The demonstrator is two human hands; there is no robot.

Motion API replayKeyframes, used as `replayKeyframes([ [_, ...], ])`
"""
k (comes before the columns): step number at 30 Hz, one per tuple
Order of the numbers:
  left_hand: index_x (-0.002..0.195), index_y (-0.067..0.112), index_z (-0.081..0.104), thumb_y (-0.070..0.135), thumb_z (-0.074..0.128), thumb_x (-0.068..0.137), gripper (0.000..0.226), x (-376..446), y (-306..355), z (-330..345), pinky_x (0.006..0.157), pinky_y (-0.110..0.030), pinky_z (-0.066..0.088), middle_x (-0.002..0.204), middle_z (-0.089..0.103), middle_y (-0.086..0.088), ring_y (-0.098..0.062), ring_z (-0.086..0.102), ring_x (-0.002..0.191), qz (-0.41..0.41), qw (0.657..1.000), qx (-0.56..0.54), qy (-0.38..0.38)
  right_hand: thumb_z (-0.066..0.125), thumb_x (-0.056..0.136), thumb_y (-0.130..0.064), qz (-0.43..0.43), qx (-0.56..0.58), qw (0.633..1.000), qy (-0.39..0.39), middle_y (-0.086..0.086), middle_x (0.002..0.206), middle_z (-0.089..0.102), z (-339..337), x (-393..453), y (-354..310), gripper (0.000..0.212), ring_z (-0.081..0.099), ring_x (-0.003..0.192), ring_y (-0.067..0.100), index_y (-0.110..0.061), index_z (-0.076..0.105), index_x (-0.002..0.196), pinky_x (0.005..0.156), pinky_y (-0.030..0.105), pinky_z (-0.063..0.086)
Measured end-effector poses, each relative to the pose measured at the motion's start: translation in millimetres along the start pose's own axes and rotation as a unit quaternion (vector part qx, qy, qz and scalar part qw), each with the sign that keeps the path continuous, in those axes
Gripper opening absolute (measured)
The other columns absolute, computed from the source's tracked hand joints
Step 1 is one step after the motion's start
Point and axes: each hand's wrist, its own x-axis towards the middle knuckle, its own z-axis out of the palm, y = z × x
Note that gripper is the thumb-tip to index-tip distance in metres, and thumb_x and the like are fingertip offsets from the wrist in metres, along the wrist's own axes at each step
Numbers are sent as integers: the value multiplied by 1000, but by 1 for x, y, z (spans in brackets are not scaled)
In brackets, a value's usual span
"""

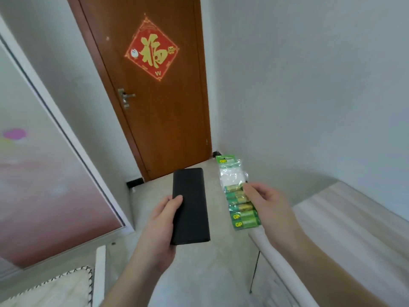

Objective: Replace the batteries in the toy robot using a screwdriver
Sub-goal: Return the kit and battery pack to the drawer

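The right hand (pixel 265 202) is pinching a battery pack (pixel 240 202) by its right edge, fingers (pixel 249 191) curled on it; the long axis of the pack is running away from the person. The left hand (pixel 163 220) is gripping a black flat case (pixel 190 204), thumb on top, just left of the pack. The toy robot and the screwdriver are not showing; perhaps the case is holding the tool. A brown door (pixel 155 107) is standing ahead, and a bench (pixel 343 218) lies right of the right fingers.
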Motion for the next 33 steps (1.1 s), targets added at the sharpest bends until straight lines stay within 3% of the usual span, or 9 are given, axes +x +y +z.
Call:
replayKeyframes([
  [8, 109, 11, 62, 26, 55, 95, 22, 17, 28, -89, 56, -29, 50, 94, 71, -11, -20, 68, 76, 17, 995, -32, 98, 58, 95, -24, 12, -14, 997, -81, 1, 88, 75, 112, 18, 3, 16, 73, 76, 13, -15, 69, 102, 63, 25, 56],
  [11, 105, 11, 63, 26, 55, 94, 20, 26, 40, -102, 55, -29, 49, 84, 73, -8, -17, 68, 70, 26, 990, -45, 129, 58, 95, -24, 19, -25, 993, -109, 1, 88, 75, 134, 33, 0, 16, 73, 75, 12, -15, 69, 103, 63, 25, 55],
  [14, 98, 10, 63, 24, 55, 94, 16, 41, 54, -104, 60, -33, 49, 76, 73, -6, -18, 67, 68, 45, 986, -48, 151, 58, 95, -24, 9, -29, 991, -131, 1, 88, 75, 145, 60, -5, 18, 73, 76, 14, -12, 69, 103, 64, 26, 55],
  [20, 100, 8, 64, 24, 55, 94, 19, 82, 85, -88, 65, -34, 50, 84, 71, -10, -20, 67, 71, 93, 976, -61, 188, 58, 95, -27, -37, -42, 983, -176, -2, 88, 75, 160, 128, -30, 15, 73, 77, 11, -18, 68, 101, 69, 31, 60],
  [26, 97, 8, 65, 24, 55, 94, 19, 116, 116, -67, 58, -30, 48, 75, 71, -6, -14, 66, 60, 127, 963, -71, 226, 59, 94, -26, -54, -31, 972, -225, 1, 88, 75, 172, 195, -59, 16, 73, 76, 14, -16, 69, 100, 63, 27, 59],
  [33, 101, 6, 64, 23, 53, 95, 21, 143, 137, -72, 56, -28, 48, 76, 69, -6, -14, 65, 62, 158, 947, -84, 266, 59, 93, -28, -53, -27, 959, -276, 0, 88, 75, 212, 238, -66, 14, 72, 81, 17, -21, 70, 97, 77, 39, 60],
])
